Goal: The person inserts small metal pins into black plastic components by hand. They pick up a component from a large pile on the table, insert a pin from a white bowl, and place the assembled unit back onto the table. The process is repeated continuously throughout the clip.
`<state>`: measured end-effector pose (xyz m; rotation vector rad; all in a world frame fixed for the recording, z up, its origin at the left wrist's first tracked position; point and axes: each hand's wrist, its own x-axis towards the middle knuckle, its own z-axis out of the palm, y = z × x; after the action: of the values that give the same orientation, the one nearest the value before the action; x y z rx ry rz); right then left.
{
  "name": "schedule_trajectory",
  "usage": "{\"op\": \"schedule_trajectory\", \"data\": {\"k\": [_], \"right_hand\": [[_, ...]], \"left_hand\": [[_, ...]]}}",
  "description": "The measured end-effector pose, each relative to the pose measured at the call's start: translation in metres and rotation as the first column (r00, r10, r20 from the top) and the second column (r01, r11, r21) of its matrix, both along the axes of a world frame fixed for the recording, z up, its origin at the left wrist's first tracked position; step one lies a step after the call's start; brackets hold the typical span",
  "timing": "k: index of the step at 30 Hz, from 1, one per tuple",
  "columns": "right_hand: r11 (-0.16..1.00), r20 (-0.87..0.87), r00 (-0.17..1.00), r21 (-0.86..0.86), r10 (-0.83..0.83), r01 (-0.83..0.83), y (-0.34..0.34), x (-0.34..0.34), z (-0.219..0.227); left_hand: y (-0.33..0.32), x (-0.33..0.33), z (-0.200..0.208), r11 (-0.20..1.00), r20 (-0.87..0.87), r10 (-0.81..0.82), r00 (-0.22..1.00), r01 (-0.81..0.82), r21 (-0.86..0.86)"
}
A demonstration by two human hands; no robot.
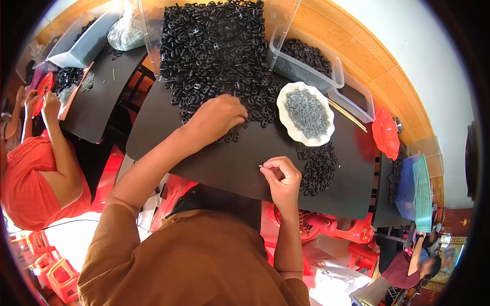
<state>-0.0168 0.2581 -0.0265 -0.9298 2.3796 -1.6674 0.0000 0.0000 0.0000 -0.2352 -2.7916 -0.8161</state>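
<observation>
My left hand [217, 120] is at the near edge of a big heap of small black plastic pieces with holes [214, 51]. Its fingers curl downward, and what they grip is hidden beneath them. Lower and to the right, my right hand [282, 177] pinches a tiny silvery metal piece [261, 166] between thumb and fingertips, just above the dark table [224, 166]. Beyond that hand stands a white scalloped dish [282, 115] filled with similar small metal pieces [307, 111]. A smaller pile of black pieces [319, 168] lies right of my right hand.
Clear plastic bins [337, 76] with black pieces line the back right, near thin sticks [352, 116] and a red scalloped dish [385, 133]. A teal basket [422, 191] stands far right. At left, a person in red [43, 173] works at another table [97, 109].
</observation>
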Motion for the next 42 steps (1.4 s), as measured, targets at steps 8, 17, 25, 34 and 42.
{"op": "schedule_trajectory", "data": {"k": [8, 17, 25, 34, 42], "right_hand": [[0.999, 0.213, 0.977, -0.036, -0.022, 0.031, 0.002, 0.002, -0.006], [0.947, 0.252, 0.961, -0.320, 0.117, -0.032, 0.010, -0.005, -0.008], [0.948, 0.264, 0.956, -0.317, 0.127, -0.038, 0.012, -0.005, -0.009], [0.957, 0.271, 0.959, -0.291, 0.081, 0.001, 0.011, -0.004, -0.010], [0.972, 0.278, 0.960, -0.231, 0.040, 0.027, 0.010, -0.003, -0.010]], "left_hand": [[0.032, 0.020, -0.020, 0.403, 0.234, -0.290, 0.928, -0.104, 0.909], [0.064, 0.023, -0.026, 0.551, 0.235, -0.308, 0.922, -0.028, 0.834], [0.069, 0.024, -0.035, 0.350, 0.219, -0.377, 0.900, -0.081, 0.933], [0.070, 0.027, -0.029, 0.400, 0.262, -0.382, 0.886, -0.097, 0.912], [0.065, 0.028, -0.041, 0.353, 0.180, -0.280, 0.943, -0.073, 0.933]]}}
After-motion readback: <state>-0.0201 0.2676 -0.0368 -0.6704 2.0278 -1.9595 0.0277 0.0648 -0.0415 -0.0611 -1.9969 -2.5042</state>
